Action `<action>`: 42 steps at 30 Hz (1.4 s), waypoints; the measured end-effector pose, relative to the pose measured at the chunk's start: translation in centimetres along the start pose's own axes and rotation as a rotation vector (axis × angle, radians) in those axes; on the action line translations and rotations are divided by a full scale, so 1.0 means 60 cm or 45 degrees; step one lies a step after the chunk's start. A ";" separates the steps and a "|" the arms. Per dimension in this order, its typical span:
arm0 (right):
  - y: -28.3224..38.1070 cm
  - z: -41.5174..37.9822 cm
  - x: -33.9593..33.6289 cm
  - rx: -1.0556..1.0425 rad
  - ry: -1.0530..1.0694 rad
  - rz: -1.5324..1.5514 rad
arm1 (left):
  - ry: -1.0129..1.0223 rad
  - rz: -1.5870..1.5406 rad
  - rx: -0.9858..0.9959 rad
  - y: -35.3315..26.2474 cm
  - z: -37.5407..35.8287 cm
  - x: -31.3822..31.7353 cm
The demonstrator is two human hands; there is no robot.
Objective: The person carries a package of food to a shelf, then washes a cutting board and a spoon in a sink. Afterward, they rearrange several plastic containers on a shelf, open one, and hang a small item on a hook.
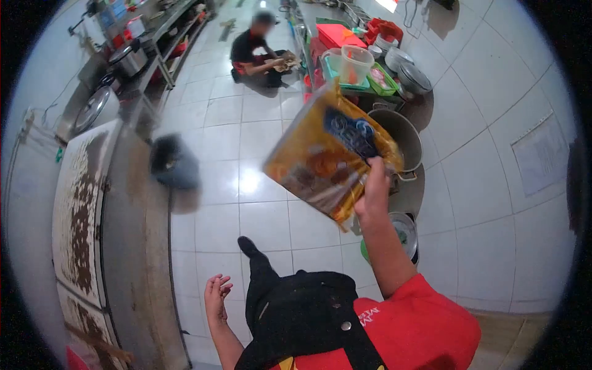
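Observation:
My right hand (374, 190) grips a yellow and brown plastic packet (327, 157) by its near right corner, with the fingers closed on it. The packet is tilted, raised above the tiled floor, and it partly covers a large metal pot (401, 135) behind it. Low at the left, my left hand (217, 296) hangs with its fingers apart and holds nothing.
A person (253, 52) crouches on the floor ahead. A dark bin (174, 161) stands at the left, near a worn white cabinet (77, 209). Tubs and a red box (341, 36) sit on the right-hand counter. A metal-lidded container (404, 234) is beside my right forearm.

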State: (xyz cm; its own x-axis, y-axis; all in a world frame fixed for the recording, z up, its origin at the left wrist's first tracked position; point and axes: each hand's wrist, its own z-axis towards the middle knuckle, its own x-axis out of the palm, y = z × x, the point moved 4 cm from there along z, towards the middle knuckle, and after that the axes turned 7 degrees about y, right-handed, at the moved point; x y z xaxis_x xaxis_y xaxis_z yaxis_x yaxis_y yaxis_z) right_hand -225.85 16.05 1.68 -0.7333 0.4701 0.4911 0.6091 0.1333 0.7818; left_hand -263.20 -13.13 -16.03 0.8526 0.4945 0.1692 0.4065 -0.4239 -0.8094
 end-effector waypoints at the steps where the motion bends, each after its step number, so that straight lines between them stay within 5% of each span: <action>1: -0.032 0.029 0.021 0.063 0.116 0.101 | 0.031 0.019 -0.011 -0.012 0.031 -0.016; 5: -0.068 0.052 0.111 0.102 0.252 0.285 | 0.066 0.031 -0.071 -0.102 0.159 -0.063; 12: -0.113 0.131 0.179 -0.004 0.076 0.379 | 0.413 0.447 -0.018 -0.340 0.438 -0.010; 14: -0.119 0.160 0.184 -0.050 0.014 0.367 | 0.495 0.518 0.034 -0.418 0.500 0.046; 17: -0.118 0.185 0.242 0.078 0.113 0.299 | 0.955 0.530 0.195 -0.516 0.558 0.168; 22: -0.236 0.302 0.246 0.176 0.066 0.138 | 1.374 0.505 0.112 -0.520 0.705 0.328; 27: -0.295 0.430 0.319 0.250 0.012 -0.093 | 1.270 0.678 -0.127 -0.533 0.770 0.447; 33: -0.282 0.613 0.480 0.249 0.188 -0.329 | 1.125 0.731 0.257 -0.630 0.933 0.491; 38: -0.231 0.688 0.584 0.372 0.586 -0.832 | 1.121 0.383 0.089 -0.687 1.049 0.538; 42: -0.285 0.778 0.586 0.262 0.538 -0.874 | 1.143 0.507 0.192 -0.731 1.139 0.613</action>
State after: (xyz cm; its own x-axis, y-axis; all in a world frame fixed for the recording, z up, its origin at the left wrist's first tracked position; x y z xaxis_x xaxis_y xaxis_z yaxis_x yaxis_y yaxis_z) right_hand -247.97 71.04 -12.35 -0.9886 -0.1354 0.0652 -0.0022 0.4471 0.8945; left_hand -272.16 75.52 -12.75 0.8756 -0.4473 0.1822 0.0437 -0.3024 -0.9522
